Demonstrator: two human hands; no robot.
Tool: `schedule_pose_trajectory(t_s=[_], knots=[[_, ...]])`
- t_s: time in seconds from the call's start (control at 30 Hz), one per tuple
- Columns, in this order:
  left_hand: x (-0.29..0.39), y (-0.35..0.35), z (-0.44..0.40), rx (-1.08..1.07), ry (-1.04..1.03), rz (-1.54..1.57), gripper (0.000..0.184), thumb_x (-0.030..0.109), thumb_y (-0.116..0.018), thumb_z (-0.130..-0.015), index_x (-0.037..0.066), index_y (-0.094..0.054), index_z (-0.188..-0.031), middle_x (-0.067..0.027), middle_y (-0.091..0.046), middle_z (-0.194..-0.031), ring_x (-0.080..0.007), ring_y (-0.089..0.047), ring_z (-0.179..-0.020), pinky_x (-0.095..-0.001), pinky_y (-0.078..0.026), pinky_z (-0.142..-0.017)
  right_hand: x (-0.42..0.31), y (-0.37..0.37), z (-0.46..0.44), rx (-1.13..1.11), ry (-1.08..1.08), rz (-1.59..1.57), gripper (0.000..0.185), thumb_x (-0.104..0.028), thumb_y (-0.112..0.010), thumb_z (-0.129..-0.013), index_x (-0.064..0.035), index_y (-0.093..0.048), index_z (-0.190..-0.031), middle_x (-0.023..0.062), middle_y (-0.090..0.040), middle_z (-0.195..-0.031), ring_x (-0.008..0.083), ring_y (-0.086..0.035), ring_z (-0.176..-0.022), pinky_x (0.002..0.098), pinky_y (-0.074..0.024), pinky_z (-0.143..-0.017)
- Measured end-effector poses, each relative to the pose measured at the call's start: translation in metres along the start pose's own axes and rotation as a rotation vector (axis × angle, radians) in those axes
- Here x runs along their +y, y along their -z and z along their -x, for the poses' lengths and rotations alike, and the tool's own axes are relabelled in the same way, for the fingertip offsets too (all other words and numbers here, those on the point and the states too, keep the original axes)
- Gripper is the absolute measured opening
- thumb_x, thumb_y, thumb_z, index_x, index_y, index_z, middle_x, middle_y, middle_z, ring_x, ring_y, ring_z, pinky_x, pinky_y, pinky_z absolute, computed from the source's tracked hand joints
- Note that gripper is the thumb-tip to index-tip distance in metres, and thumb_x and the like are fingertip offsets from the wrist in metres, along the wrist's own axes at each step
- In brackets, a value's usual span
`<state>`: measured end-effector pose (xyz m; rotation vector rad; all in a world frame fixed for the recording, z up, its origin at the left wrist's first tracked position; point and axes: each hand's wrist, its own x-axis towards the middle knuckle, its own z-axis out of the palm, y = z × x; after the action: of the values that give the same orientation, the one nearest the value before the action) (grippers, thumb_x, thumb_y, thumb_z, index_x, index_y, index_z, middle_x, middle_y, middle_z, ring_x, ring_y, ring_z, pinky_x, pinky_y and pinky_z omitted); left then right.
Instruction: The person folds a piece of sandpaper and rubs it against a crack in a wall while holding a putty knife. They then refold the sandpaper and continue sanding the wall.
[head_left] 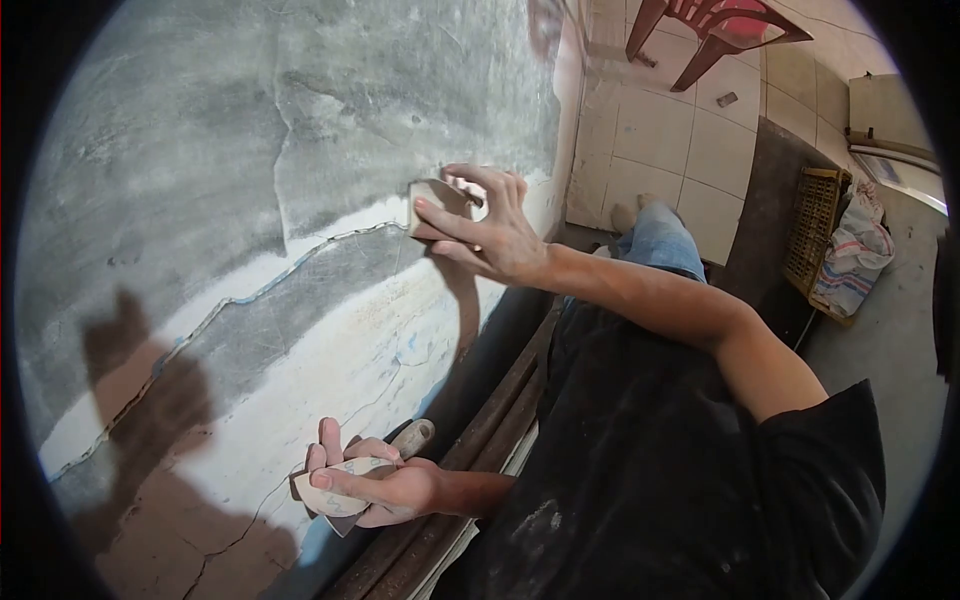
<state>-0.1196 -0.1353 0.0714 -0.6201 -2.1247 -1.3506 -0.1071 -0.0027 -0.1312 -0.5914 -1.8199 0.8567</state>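
My right hand [495,225] presses a folded piece of sandpaper [435,205] against the grey plastered wall [190,130], at the upper end of a long crack [235,300]. Its fingers are closed on the sheet, with the thumb and fingertips spread along it. Lower down, my left hand [375,490] holds another sheet of sandpaper [355,468] with print on its pale back. The same hand also grips a putty knife; the rounded handle [413,438] sticks out above the palm and the blade tip [346,522] shows below. White filler [380,345] covers a band of wall under the crack.
Dark pipe-like bars [480,435] run along the wall's foot beside my body. On the tiled floor [655,135] stands a dark red plastic chair [710,35]. A yellow crate [815,225] with a striped sack [858,250] lies at right. My shadow falls on the lower-left wall.
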Motion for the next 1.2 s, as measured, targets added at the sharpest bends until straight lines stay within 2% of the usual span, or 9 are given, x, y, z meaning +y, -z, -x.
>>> schedule_pose_trajectory(t_s=[0.13,0.17,0.27,0.43,0.67,0.83,1.03,1.13,1.2], knots=[[0.002,-0.002,0.002,0.021,0.022,-0.054,0.045,0.029,-0.045,-0.101,-0.016,-0.048,-0.103,-0.0322,-0.063,-0.103,-0.009,-0.034,-0.04,-0.0203,-0.025,-0.039,-0.021,0.001,-0.023,0.055,-0.067,-0.071,0.047,-0.037,-0.064,-0.088,-0.0246,-0.058,-0.132,0.0134,-0.044,-0.126,0.0266,-0.039,-0.11,0.0412,-0.0275,-0.092],[-0.003,0.0,0.0,0.007,-0.043,-0.059,0.039,0.025,-0.042,-0.102,-0.014,-0.046,-0.1,-0.0373,-0.062,-0.091,-0.009,-0.035,-0.036,-0.0194,-0.025,-0.035,-0.017,-0.003,-0.019,0.089,-0.056,-0.083,0.045,-0.036,-0.062,-0.089,-0.0241,-0.057,-0.133,0.012,-0.047,-0.118,0.026,-0.039,-0.106,0.0413,-0.0275,-0.09],[0.0,-0.004,0.0,0.027,-0.052,-0.084,0.04,0.025,-0.041,-0.103,-0.014,-0.046,-0.098,-0.0373,-0.062,-0.092,-0.0091,-0.035,-0.035,-0.0191,-0.024,-0.035,0.002,-0.01,0.017,-0.059,-0.102,0.004,0.044,-0.039,-0.06,-0.091,-0.0276,-0.057,-0.133,0.0107,-0.048,-0.111,0.0262,-0.039,-0.103,0.0409,-0.0264,-0.091],[-0.003,-0.002,0.001,0.018,-0.046,-0.118,0.04,0.025,-0.042,-0.103,-0.014,-0.045,-0.1,-0.0371,-0.062,-0.092,-0.0092,-0.035,-0.034,-0.0185,-0.024,-0.034,-0.012,-0.007,-0.023,0.105,-0.13,-0.086,0.048,-0.037,-0.062,-0.089,-0.0249,-0.055,-0.134,0.0069,-0.051,-0.095,0.0246,-0.043,-0.091,0.0392,-0.0287,-0.084],[-0.005,-0.005,0.001,0.003,-0.054,-0.095,0.04,0.026,-0.042,-0.103,-0.014,-0.046,-0.1,-0.0348,-0.063,-0.094,-0.0082,-0.033,-0.035,-0.0179,-0.023,-0.034,-0.001,-0.009,0.027,-0.058,-0.307,-0.085,0.048,-0.034,-0.061,-0.091,-0.0214,-0.053,-0.136,0.0038,-0.047,-0.088,0.022,-0.042,-0.087,0.0379,-0.0289,-0.083],[-0.003,-0.001,0.003,-0.004,-0.06,-0.114,0.04,0.027,-0.042,-0.103,-0.013,-0.047,-0.099,-0.0336,-0.064,-0.096,-0.0072,-0.032,-0.037,-0.0181,-0.022,-0.035,-0.029,-0.011,0.011,0.03,-0.579,-0.216,0.047,-0.017,-0.048,-0.097,-0.0066,-0.042,-0.143,0.0125,-0.045,-0.083,0.024,-0.041,-0.078,0.0345,-0.0338,-0.076],[-0.001,-0.001,0.003,-0.021,-0.018,-0.075,0.043,0.027,-0.043,-0.102,-0.016,-0.048,-0.099,-0.0351,-0.063,-0.096,-0.0078,-0.033,-0.037,-0.0192,-0.023,-0.036,-0.001,-0.015,-0.021,0.204,-0.762,-0.335,0.046,-0.023,-0.045,-0.098,-0.0068,-0.043,-0.141,0.0246,-0.055,-0.089,0.0377,-0.054,-0.083,0.0454,-0.0404,-0.077],[-0.003,-0.001,0.0,0.005,-0.037,-0.056,0.043,0.027,-0.043,-0.102,-0.016,-0.048,-0.098,-0.0357,-0.062,-0.096,-0.0083,-0.034,-0.037,-0.0195,-0.023,-0.036,-0.022,0.0,-0.029,0.129,-0.81,-0.442,0.045,-0.023,-0.045,-0.098,-0.0071,-0.044,-0.139,0.0281,-0.058,-0.087,0.0443,-0.056,-0.081,0.0473,-0.0445,-0.078],[-0.002,-0.003,0.001,0.008,-0.035,-0.048,0.043,0.026,-0.044,-0.102,-0.017,-0.048,-0.098,-0.0361,-0.062,-0.096,-0.0085,-0.034,-0.037,-0.0194,-0.023,-0.036,-0.033,0.0,-0.015,0.122,-0.747,-0.425,0.044,-0.026,-0.047,-0.097,-0.0056,-0.047,-0.136,0.0277,-0.06,-0.085,0.042,-0.06,-0.082,0.0453,-0.0469,-0.077]])
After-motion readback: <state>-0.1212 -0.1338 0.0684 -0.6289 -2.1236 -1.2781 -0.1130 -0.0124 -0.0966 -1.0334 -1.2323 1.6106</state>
